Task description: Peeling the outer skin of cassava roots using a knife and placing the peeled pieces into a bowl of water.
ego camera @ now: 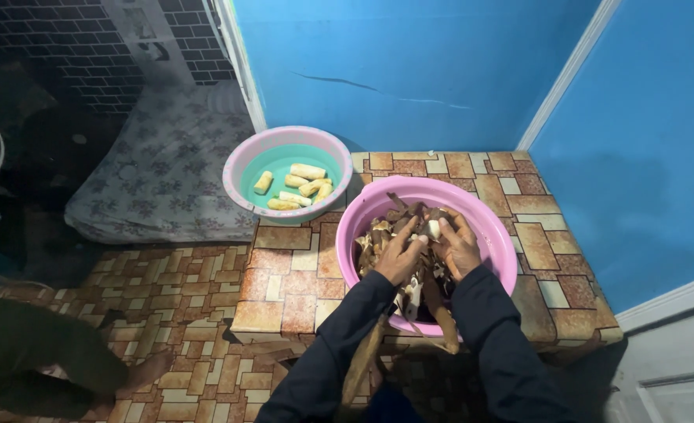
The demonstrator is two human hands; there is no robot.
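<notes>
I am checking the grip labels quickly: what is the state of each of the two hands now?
Left hand: closed on the white piece, over the peels.
Right hand: also gripping the white piece, above the pink basin.

Hands (429, 249) in near basin (497, 235) of peels (378, 235); second basin (237, 176) behind, left
</notes>
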